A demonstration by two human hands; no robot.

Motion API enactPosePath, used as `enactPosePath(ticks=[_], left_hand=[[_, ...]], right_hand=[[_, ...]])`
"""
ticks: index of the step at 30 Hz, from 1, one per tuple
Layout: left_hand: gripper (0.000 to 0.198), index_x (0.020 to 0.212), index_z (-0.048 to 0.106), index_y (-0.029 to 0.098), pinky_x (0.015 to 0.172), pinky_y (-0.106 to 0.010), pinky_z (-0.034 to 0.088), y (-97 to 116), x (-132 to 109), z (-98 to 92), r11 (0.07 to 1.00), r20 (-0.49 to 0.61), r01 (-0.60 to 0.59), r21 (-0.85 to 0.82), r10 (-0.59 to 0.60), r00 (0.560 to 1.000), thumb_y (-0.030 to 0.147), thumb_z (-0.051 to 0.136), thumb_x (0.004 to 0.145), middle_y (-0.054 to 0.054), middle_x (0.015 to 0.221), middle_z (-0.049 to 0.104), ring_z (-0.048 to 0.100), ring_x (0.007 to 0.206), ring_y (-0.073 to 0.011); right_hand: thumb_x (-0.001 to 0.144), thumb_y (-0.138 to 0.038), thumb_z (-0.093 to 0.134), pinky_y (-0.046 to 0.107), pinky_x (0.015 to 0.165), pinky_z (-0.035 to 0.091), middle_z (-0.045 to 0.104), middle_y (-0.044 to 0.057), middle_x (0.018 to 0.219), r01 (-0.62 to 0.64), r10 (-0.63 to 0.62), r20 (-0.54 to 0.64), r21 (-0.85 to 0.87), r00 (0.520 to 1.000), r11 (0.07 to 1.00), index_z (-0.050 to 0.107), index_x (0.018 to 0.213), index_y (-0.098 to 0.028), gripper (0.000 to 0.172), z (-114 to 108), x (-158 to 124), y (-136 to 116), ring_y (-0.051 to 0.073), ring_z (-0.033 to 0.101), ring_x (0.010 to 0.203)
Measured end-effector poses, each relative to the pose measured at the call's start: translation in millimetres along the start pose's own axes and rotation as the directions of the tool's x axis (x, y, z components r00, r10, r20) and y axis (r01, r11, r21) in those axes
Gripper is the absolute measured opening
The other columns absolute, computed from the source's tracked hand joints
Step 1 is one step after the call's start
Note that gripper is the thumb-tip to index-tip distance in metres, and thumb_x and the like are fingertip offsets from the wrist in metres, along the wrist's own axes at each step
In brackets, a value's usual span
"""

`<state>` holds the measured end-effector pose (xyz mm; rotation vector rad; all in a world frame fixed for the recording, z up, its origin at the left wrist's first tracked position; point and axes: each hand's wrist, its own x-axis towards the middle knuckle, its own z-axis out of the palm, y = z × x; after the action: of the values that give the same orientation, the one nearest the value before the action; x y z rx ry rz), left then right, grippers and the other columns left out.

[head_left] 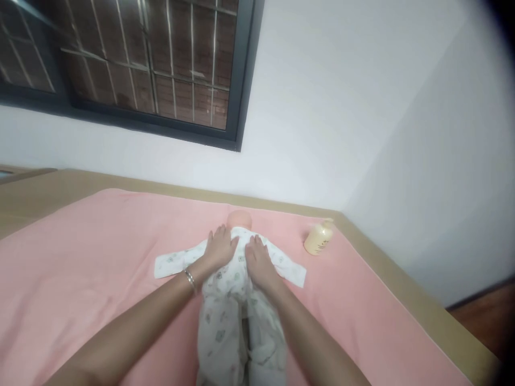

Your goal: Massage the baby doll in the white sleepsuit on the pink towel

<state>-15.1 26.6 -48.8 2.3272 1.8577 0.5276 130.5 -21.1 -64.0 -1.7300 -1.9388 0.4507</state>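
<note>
Doll: pale, bald-headed doll in a white, small-print, long-sleeved cloth suit (239, 268), stretched on the smooth pink sheet (112, 241); its torso serves as the clock's centre; rounded head at 12; its facing cannot be told.
Sleeves: cuffs at 9 and between 3 and 4; upper parts partly covered by the hands; no doll hands show.
Legs: towards 6, lower ends cut off by the picture's edge.
Left hand: bare left hand (220, 247) at 10, fingers extended, grip wide over shoulder and chest; palm hidden; silver metal bracelet (190, 279) at the wrist.
Right hand: bare right hand (259, 260) at 3, fingers extended and slightly bent, grip wide on the chest; palm hidden.
Bottle: cream-yellow, rounded pump bottle (319, 238) between 2 and 3, tilted in view; top blurred, dark lettering unreadable.
Window: dark-framed, barred glass window (153, 64) at 11, cut off above; the surface behind it is dim.
</note>
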Motion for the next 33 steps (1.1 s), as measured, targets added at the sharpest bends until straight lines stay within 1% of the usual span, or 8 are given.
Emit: enactPosePath(ticks=[3, 6, 8, 13, 18, 21, 27, 33], left_hand=[[0.066, 0.143, 0.028, -0.002, 0.114, -0.046, 0.016, -3, -36, 16.9, 0.988, -0.075, -0.154, 0.021, 0.155, 0.985, 0.043, 0.026, 0.095, -0.023, 0.151, 0.023, 0.017, 0.142, -0.031], [0.067, 0.144, 0.028, 0.001, 0.115, -0.046, 0.016, -7, -63, 30.0, 0.959, -0.151, -0.282, 0.017, 0.282, 0.947, 0.047, 0.024, 0.096, -0.02, 0.153, 0.02, 0.012, 0.143, -0.029], [0.067, 0.144, 0.028, 0.003, 0.115, -0.046, 0.017, -7, -67, 29.9, 0.954, -0.173, -0.298, 0.022, 0.297, 0.939, 0.049, 0.022, 0.096, -0.019, 0.153, 0.022, 0.013, 0.143, -0.028], [0.076, 0.143, 0.03, 0.001, 0.115, -0.052, 0.01, 3, -28, 7.1, 0.988, -0.059, -0.15, 0.049, 0.152, 0.987, 0.057, 0.022, 0.093, -0.021, 0.15, 0.028, 0.02, 0.142, -0.0303], [0.071, 0.143, 0.029, -0.001, 0.113, -0.052, 0.013, 12, 3, 1.9, 1.0, -0.012, 0.003, 0.005, -0.003, 1.0, 0.05, 0.018, 0.095, -0.021, 0.149, 0.03, 0.024, 0.14, -0.0303], [0.068, 0.143, 0.028, -0.002, 0.114, -0.049, 0.015, 13, -13, 10.9, 0.999, -0.048, -0.004, 0.043, 0.006, 0.999, 0.045, 0.022, 0.095, -0.022, 0.15, 0.028, 0.023, 0.14, -0.0322], [0.063, 0.144, 0.029, 0.001, 0.116, -0.046, 0.012, 13, -54, 14.2, 0.988, -0.045, -0.144, 0.062, 0.147, 0.988, 0.041, 0.021, 0.095, -0.018, 0.152, 0.023, 0.014, 0.143, -0.0279], [0.06, 0.145, 0.026, 0.003, 0.115, -0.05, 0.013, -4, 6, 5.9, 0.996, -0.022, 0.077, -0.042, -0.078, 0.997, 0.037, 0.017, 0.096, -0.017, 0.153, 0.022, 0.016, 0.143, -0.0269]], right_hand=[[0.1, -0.044, 0.006, 0.046, 0.113, 0.004, 0.032, 0.015, 0.149, -0.007, 0.008, 0.044, -0.029, 0.999, 1.0, 0.039, 0.142, -0.009, 0.064, -16, 32, 5, 0.023, 0.022, 0.14], [0.1, -0.042, 0.006, 0.049, 0.112, 0.007, 0.053, 0.014, 0.134, 0.026, -0.018, 0.135, -0.063, 0.991, 0.998, 0.056, 0.127, -0.014, 0.063, -28, 54, 8, 0.024, 0.043, 0.128], [0.101, -0.043, 0.008, 0.049, 0.111, 0.01, 0.056, 0.015, 0.129, 0.033, -0.022, 0.147, -0.076, 0.989, 0.997, 0.058, 0.125, -0.014, 0.063, -30, 54, 8, 0.025, 0.047, 0.124], [0.1, -0.046, 0.01, 0.039, 0.114, 0.008, 0.032, 0.012, 0.15, 0.085, -0.086, 0.038, 0.027, 0.996, 0.996, 0.039, 0.142, -0.011, 0.062, -20, 13, 9, 0.02, 0.021, 0.141], [0.1, -0.046, 0.006, 0.038, 0.115, 0.007, 0.029, 0.009, 0.151, 0.048, -0.051, 0.041, 0.076, 0.998, 0.996, 0.035, 0.145, -0.011, 0.064, -17, -3, 10, 0.018, 0.018, 0.142], [0.1, -0.043, 0.009, 0.043, 0.114, 0.009, 0.034, 0.014, 0.148, 0.059, -0.059, 0.001, -0.046, 0.998, 0.997, 0.04, 0.141, -0.009, 0.062, -17, 20, 9, 0.022, 0.023, 0.14], [0.1, -0.04, 0.012, 0.054, 0.109, 0.012, 0.059, 0.019, 0.125, -0.037, 0.045, 0.054, -0.154, 0.998, 0.987, 0.06, 0.121, -0.01, 0.06, -20, 59, 9, 0.028, 0.048, 0.122], [0.098, -0.046, 0.02, 0.045, 0.114, 0.008, 0.024, 0.016, 0.152, 0.122, -0.129, -0.049, -0.119, 0.99, 0.985, 0.029, 0.146, -0.005, 0.064, -1, 6, 4, 0.026, 0.016, 0.142]])
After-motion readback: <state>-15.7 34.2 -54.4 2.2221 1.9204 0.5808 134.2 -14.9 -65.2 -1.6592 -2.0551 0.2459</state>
